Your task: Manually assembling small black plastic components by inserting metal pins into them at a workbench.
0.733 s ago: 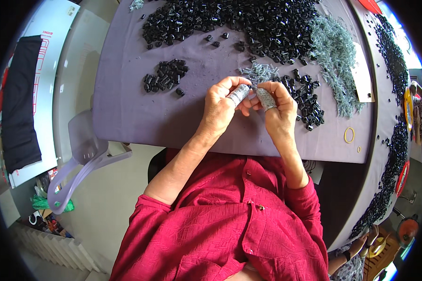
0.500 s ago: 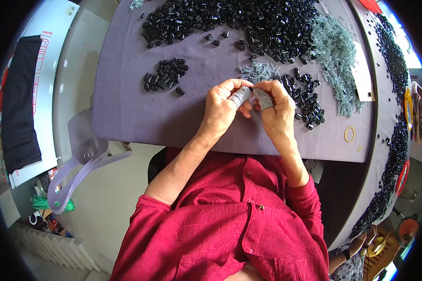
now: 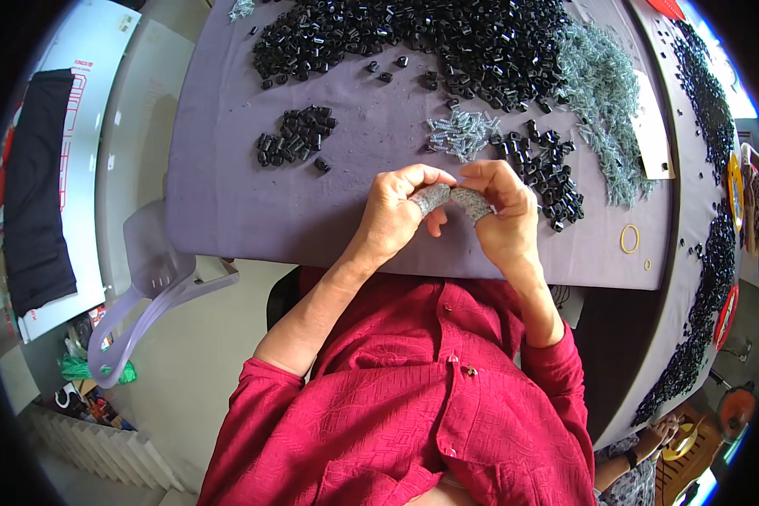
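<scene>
My left hand (image 3: 390, 209) is closed in a pinch, its thumb wrapped in grey speckled tape; whatever sits at the fingertips is too small to make out. Thumb tip to thumb tip with it, my right hand (image 3: 508, 207) curls its fingers, its thumb taped the same way; anything held there is hidden. Just beyond the fingertips lies a small heap of metal springs (image 3: 462, 135). Beside my right hand spreads a group of short black plastic tube-like pieces (image 3: 558, 181). Another cluster of black pieces (image 3: 295, 135) lies to the left.
A large mound of black pieces (image 3: 413, 38) covers the table's far side, with a long pile of springs (image 3: 603, 93) at its right. Yellow rubber band (image 3: 629, 239) lies near the right front. A purple plastic chair (image 3: 148, 253) stands left; another person's hand (image 3: 662, 432) shows lower right.
Both hands have drawn slightly toward me, away from the spring heap. My right fingers have lifted and opened a little from the left fingertips.
</scene>
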The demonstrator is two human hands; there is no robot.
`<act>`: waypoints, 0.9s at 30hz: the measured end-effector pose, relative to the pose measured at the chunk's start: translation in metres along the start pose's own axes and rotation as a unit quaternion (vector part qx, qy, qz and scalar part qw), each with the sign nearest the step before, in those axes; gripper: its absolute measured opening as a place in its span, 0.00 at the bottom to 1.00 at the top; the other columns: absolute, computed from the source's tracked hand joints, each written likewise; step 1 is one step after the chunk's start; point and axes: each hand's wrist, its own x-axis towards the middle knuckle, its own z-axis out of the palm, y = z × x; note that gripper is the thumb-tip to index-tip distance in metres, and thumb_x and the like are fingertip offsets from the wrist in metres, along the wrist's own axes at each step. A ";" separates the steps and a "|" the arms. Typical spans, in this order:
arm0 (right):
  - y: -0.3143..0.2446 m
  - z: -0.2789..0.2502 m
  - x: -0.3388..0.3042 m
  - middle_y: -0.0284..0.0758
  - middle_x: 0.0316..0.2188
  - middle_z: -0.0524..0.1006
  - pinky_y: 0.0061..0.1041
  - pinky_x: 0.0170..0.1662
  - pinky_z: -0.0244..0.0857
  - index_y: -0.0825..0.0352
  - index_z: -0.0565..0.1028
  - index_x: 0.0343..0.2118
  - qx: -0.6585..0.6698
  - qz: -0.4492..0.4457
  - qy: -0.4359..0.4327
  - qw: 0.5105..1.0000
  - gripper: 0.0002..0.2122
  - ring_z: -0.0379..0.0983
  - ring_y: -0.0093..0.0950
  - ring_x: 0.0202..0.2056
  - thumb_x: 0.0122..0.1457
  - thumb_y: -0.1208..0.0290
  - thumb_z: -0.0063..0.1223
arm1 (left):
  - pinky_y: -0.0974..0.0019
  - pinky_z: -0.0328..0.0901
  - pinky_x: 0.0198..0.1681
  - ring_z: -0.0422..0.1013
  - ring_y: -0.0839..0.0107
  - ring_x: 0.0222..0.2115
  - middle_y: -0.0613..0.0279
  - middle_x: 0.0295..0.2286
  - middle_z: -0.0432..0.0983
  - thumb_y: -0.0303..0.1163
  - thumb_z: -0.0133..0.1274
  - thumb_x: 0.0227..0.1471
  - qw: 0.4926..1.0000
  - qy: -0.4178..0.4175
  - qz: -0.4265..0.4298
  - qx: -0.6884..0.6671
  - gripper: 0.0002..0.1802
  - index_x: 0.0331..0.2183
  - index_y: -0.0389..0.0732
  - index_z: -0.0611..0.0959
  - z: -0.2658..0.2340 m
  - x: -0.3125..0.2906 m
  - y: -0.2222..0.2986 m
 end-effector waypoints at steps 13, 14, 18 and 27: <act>0.011 0.012 -0.046 0.42 0.36 0.71 0.29 0.33 0.70 0.68 0.69 0.41 -0.097 -0.132 0.044 0.986 0.21 0.75 0.35 0.29 0.40 0.89 0.53 | 0.75 0.66 0.21 0.69 0.79 0.21 0.61 0.25 0.75 0.18 0.43 0.52 0.999 -0.033 -0.023 -0.008 0.10 0.35 0.35 0.77 -0.001 -0.017 0.001; 0.005 0.008 -0.052 0.42 0.36 0.71 0.29 0.33 0.70 0.68 0.69 0.41 -0.097 -0.131 0.044 0.986 0.21 0.75 0.35 0.29 0.40 0.89 0.53 | 0.75 0.66 0.21 0.69 0.79 0.21 0.61 0.25 0.75 0.18 0.43 0.52 0.999 -0.035 -0.024 -0.009 0.10 0.35 0.35 0.77 -0.001 -0.017 0.001; -0.005 -0.013 -0.063 0.42 0.36 0.70 0.33 0.35 0.69 0.67 0.70 0.40 -0.223 -0.123 0.001 0.967 0.20 0.71 0.41 0.36 0.40 0.87 0.51 | 0.76 0.66 0.21 0.70 0.79 0.20 0.60 0.26 0.75 0.20 0.44 0.53 0.998 -0.030 -0.025 -0.038 0.08 0.36 0.35 0.76 -0.001 -0.016 -0.001; 0.006 -0.050 -0.040 0.41 0.33 0.68 0.33 0.33 0.66 0.70 0.71 0.36 -0.403 -0.158 0.024 0.901 0.17 0.69 0.39 0.32 0.38 0.88 0.47 | 0.78 0.62 0.19 0.66 0.80 0.17 0.64 0.20 0.72 0.21 0.43 0.53 0.999 -0.025 -0.035 -0.026 0.08 0.35 0.36 0.77 0.005 -0.012 0.001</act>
